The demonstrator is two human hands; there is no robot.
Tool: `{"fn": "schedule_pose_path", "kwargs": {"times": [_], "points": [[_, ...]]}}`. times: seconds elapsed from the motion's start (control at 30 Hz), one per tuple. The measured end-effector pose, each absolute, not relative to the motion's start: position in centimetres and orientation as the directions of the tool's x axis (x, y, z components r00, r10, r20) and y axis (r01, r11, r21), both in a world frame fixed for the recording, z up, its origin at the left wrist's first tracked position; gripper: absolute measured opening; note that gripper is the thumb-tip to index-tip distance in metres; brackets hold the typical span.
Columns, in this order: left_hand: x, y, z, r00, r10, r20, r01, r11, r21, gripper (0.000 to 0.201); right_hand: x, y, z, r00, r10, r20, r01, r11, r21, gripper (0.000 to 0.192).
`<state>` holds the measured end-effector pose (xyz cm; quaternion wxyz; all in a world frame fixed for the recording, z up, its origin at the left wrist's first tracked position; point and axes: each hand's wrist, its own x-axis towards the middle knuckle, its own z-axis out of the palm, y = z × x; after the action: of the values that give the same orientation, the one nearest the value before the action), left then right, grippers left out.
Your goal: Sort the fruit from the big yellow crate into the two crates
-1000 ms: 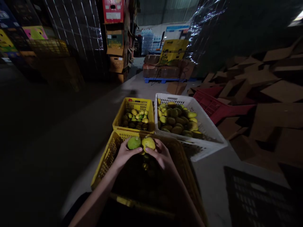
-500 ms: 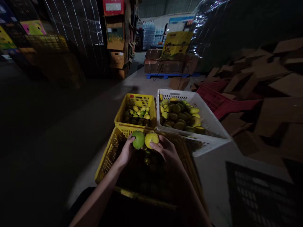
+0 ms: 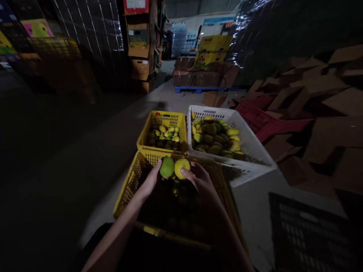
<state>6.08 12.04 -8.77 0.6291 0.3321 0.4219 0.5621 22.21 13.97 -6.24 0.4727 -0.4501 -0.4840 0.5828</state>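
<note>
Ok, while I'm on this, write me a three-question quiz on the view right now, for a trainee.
1. What colour is the fruit in the right hand?
2. True or false: the white crate stands to the right of the far yellow crate.
3. Over what does the left hand hold the green fruit? (a) the white crate, (b) the near yellow crate, (c) the blue pallet

Key:
1. Yellow
2. True
3. b
</note>
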Motion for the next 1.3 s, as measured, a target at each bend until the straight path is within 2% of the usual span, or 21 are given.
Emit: {"fn": "schedule_pose_path", "kwargs": {"times": [0.17, 0.3, 0.4, 0.5, 0.67, 0.93, 1.1, 1.3], "points": [[5.7, 12.2, -8.9, -0.05, 0.996, -0.08, -0.261, 0.064, 0.963, 0.044, 22.4, 14.3, -7.3, -0.132, 0.99, -0.045, -0.07, -0.055, -0.996, 0.052], [5.2, 12.3, -8.8, -0.061, 0.994, 0.093, -0.097, -0.099, 0.99, 0.048, 22.7, 14.9, -8.6, -0.056, 0.998, -0.019, -0.069, -0.022, -0.997, 0.062], [4.8, 12.6, -8.9, -0.055, 0.972, 0.228, -0.024, -0.229, 0.973, 0.054, 23.1, 15.1, -8.8, -0.001, 0.999, 0.042, -0.013, 0.042, -0.999, 0.063], [4.5, 12.9, -9.2, -0.058, 0.956, 0.286, -0.015, -0.287, 0.958, 0.056, 23.4, 15.2, -8.9, -0.002, 0.99, 0.142, 0.037, 0.142, -0.989, 0.059], [4.6, 13.1, -9.6, -0.083, 0.941, 0.33, -0.03, -0.333, 0.942, 0.058, 23.2, 15.2, -9.2, -0.015, 0.968, 0.25, 0.067, 0.25, -0.966, 0.06], [4.2, 12.6, -9.4, -0.067, 0.943, 0.325, -0.048, -0.328, 0.943, 0.062, 23.0, 14.8, -8.5, -0.079, 0.955, 0.284, 0.018, 0.286, -0.958, 0.058], [4.1, 12.3, -9.0, -0.052, 0.952, 0.302, -0.105, -0.306, 0.946, 0.063, 23.2, 14.5, -7.7, -0.123, 0.961, 0.248, 0.028, 0.254, -0.967, 0.05], [4.2, 12.1, -8.6, -0.033, 0.963, 0.266, -0.127, -0.268, 0.955, 0.064, 23.8, 14.4, -7.0, -0.174, 0.962, 0.209, 0.009, 0.213, -0.977, 0.049]]}}
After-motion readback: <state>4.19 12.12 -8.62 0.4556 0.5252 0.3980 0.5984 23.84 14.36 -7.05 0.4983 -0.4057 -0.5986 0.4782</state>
